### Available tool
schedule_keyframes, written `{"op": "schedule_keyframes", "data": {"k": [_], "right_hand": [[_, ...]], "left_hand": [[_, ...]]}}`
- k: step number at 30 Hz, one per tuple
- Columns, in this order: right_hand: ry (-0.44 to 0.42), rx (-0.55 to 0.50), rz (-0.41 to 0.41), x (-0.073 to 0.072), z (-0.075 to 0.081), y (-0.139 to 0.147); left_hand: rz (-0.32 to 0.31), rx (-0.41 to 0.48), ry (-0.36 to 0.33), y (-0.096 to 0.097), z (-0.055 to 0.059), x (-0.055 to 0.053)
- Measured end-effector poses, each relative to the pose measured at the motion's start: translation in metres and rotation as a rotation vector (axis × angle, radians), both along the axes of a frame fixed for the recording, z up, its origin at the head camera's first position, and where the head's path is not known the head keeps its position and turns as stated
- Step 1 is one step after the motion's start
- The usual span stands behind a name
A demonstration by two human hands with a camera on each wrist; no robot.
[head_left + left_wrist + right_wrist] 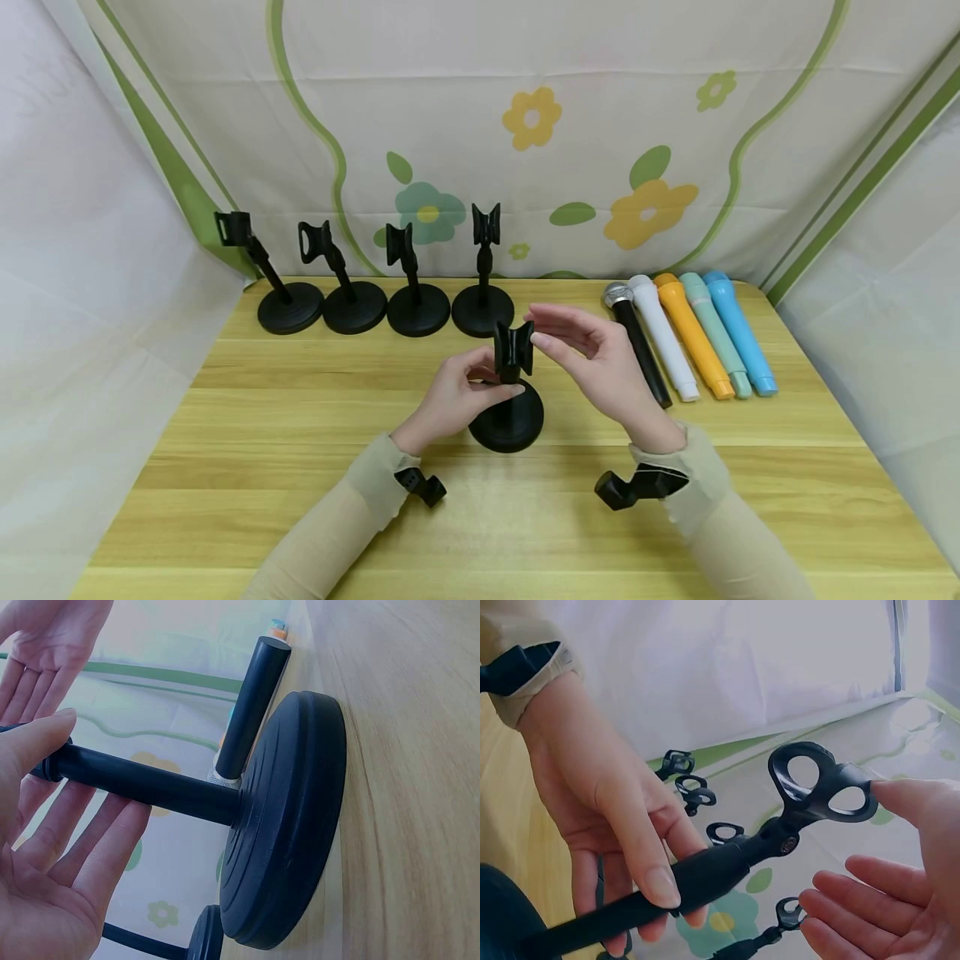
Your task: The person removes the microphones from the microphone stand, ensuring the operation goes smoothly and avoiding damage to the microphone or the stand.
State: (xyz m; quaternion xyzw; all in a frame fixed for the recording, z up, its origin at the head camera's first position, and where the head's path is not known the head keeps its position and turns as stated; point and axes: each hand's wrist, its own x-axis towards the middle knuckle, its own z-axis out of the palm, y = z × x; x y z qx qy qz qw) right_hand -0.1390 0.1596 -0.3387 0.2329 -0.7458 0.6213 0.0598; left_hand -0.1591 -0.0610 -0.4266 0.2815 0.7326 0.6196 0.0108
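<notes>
A black desktop microphone stand (507,425) with a round base stands upright in front of me. My left hand (459,390) grips its pole (161,786) near the collar, thumb on one side and fingers on the other. At the top sits a black clip (817,784) with two rounded loops. My right hand (600,362) is beside the clip, its thumb tip right at the edge of one loop in the right wrist view. The other right fingers are extended and hold nothing.
Several similar black stands (420,310) line the back left of the wooden table (300,500). At the right lie a black microphone (636,342) with a silver head and white (663,337), orange (693,333), mint (716,333) and blue (742,333) ones. A flowered curtain (450,117) hangs behind.
</notes>
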Motion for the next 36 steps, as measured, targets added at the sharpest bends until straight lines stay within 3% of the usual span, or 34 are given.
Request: {"op": "schedule_keyframes", "data": {"k": [6,14,36], "right_hand": [[-0.018,-0.055,0.066,0.000,0.000,-0.007],[-0.070,-0.029,0.062,0.002,0.000,-0.013],[-0.019,-0.026,0.082,-0.002,-0.003,-0.015]], "left_hand": [[-0.009,0.008,-0.005,0.000,0.000,0.000],[-0.014,0.012,-0.017,0.000,0.001,0.000],[-0.020,0.022,-0.021,0.000,0.001,0.000]]}}
